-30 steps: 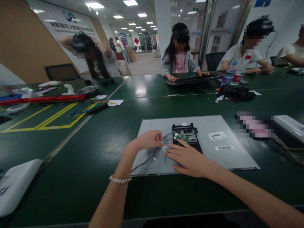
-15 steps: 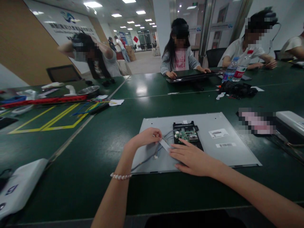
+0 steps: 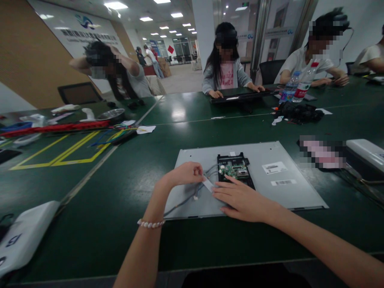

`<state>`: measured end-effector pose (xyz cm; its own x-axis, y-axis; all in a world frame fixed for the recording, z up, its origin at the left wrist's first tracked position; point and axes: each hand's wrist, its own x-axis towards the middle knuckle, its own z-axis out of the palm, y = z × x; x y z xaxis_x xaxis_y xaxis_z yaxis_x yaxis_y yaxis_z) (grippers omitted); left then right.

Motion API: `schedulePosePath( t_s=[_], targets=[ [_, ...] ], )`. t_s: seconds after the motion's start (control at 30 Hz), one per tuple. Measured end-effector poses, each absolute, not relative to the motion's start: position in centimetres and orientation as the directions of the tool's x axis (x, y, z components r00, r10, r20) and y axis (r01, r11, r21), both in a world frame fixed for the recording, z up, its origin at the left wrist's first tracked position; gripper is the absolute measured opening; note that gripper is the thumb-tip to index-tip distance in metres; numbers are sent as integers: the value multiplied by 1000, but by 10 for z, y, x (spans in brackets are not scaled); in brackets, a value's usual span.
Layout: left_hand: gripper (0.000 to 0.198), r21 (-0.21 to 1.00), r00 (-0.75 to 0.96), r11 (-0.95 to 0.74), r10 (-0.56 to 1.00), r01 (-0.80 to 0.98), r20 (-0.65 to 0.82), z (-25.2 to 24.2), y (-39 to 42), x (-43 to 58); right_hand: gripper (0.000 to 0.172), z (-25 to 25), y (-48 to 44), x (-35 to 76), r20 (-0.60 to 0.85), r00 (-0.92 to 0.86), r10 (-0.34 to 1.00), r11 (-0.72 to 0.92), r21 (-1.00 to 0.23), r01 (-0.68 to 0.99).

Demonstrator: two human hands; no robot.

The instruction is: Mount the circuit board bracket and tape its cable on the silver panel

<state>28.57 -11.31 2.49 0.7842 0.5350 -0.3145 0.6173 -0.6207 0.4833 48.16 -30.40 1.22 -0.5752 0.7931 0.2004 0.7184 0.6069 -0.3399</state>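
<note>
A grey metal display panel [image 3: 288,168] lies flat on the table before me. Mounted on it is a black frame with a green circuit board [image 3: 235,170]. Left of the board, grey cables [image 3: 186,200] run across the metal toward the near left edge. My left hand [image 3: 189,173] pinches the upper end of a whitish strip of tape [image 3: 208,184], which slants down to the right. Spread flat on the panel, my right hand [image 3: 240,199] has its fingertips at the strip's lower end and beside the board, covering the frame's near part.
White devices lie at the near left [image 3: 28,236] and far right; a phone [image 3: 322,154] is beside the right one. Plastic bottles [image 3: 303,86] and a black bundle [image 3: 300,112] stand beyond. Red strips and wires [image 3: 117,136] lie left. Several people sit across the green table [image 3: 135,192].
The view has shifted very slightly. My left fingers have lifted a little at the strip's upper end; my right hand stays on the panel.
</note>
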Motion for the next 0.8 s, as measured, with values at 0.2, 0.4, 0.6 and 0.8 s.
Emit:
schedulePosePath(
  t_s=[0.2,0.4,0.6,0.8],
  targets=[
    [31,383,769,-667,562,639,-304,29,-122,292,42,12,-304,481,200,-573,795,605,-334,723],
    [28,383,791,-692,529,612,-308,29,-123,294,42,12,-303,480,196,-577,793,607,-330,723],
    [26,374,797,-704,536,604,-279,29,-124,294,44,10,-304,481,193,-573,796,603,-328,727],
    [22,383,818,-723,506,575,-273,30,-118,290,44,8,-303,482,199,-576,793,607,-336,720]
  ],
)
